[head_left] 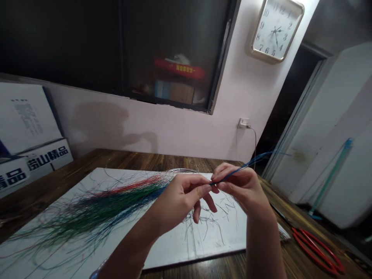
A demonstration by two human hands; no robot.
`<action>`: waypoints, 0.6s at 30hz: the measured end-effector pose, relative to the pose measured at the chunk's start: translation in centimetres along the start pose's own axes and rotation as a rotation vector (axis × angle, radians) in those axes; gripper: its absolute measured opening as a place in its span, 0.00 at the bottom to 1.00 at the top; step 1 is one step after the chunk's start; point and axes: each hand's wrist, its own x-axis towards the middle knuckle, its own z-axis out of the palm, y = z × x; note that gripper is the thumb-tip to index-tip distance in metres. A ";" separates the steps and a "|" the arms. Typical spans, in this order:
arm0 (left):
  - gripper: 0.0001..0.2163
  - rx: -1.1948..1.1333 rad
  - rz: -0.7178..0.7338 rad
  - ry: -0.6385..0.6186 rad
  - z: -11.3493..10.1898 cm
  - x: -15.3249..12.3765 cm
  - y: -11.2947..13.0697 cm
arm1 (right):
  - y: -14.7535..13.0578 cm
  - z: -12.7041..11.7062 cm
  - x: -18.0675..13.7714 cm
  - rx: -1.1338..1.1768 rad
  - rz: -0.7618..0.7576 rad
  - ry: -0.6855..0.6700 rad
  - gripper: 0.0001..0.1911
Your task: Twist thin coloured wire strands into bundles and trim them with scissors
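Between my two hands runs a thin bundle of blue wires, its loose ends fanning out to the upper right. My left hand pinches the bundle between thumb and forefinger, the other fingers hanging loosely below. Close beside it, my right hand grips the same strands with its fingertips. Under both hands lies a white board. On its left part spreads a large heap of fine green, red and blue wires. Short dark wire scraps are scattered beneath my hands.
Red-handled scissors rest on the wooden table at the right. White boxes stand at the left. Behind are a wall with a window, a clock and a plugged socket. A green-blue pole leans at the far right.
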 end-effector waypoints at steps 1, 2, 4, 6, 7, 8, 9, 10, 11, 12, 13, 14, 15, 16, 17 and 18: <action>0.09 0.000 0.008 -0.002 0.0 0.0 0.0 | 0.0 0.1 0.0 -0.004 -0.008 0.002 0.06; 0.09 0.000 0.018 -0.004 0.0 -0.1 0.1 | 0.0 0.1 0.0 -0.009 -0.017 0.007 0.06; 0.09 0.002 0.040 -0.006 0.1 -0.1 0.0 | 0.0 0.1 -0.1 -0.018 -0.023 0.018 0.07; 0.10 0.010 0.059 -0.002 0.1 -0.1 -0.1 | -0.1 0.1 -0.2 -0.029 -0.016 0.031 0.06; 0.10 0.018 0.068 0.002 0.1 -0.1 -0.1 | -0.1 0.1 -0.2 -0.034 -0.009 0.041 0.06; 0.10 0.030 0.077 0.007 0.1 -0.1 -0.1 | -0.1 0.1 -0.2 -0.038 -0.001 0.054 0.05; 0.10 0.047 0.086 0.011 0.1 -0.1 -0.1 | 0.0 0.0 -0.3 -0.037 0.009 0.069 0.05; 0.10 0.067 0.093 0.016 0.1 -0.1 -0.1 | 0.0 0.0 -0.3 -0.028 0.024 0.083 0.05; 0.10 0.088 0.099 0.023 0.1 -0.1 0.0 | 0.0 0.0 -0.4 -0.014 0.041 0.095 0.04; 0.11 0.112 0.106 0.030 0.0 -0.1 0.1 | 0.0 0.0 -0.4 0.003 0.058 0.107 0.04; 0.11 0.138 0.112 0.037 0.0 -0.2 0.2 | -0.1 0.0 -0.5 0.020 0.072 0.116 0.04; 0.12 0.163 0.118 0.045 0.0 -0.2 0.3 | -0.1 0.1 -0.5 0.034 0.081 0.121 0.04; 0.12 0.186 0.124 0.053 0.0 -0.2 0.3 | -0.2 0.2 -0.6 0.045 0.089 0.126 0.04; 0.12 0.205 0.128 0.059 0.0 -0.2 0.4 | -0.3 0.3 -0.6 0.053 0.096 0.134 0.03; 0.12 0.220 0.128 0.064 0.0 -0.3 0.5 | -0.4 0.5 -0.7 0.056 0.104 0.141 0.03; 0.13 0.230 0.126 0.070 0.0 -0.3 0.6 | -0.5 0.6 -0.7 0.057 0.115 0.150 0.03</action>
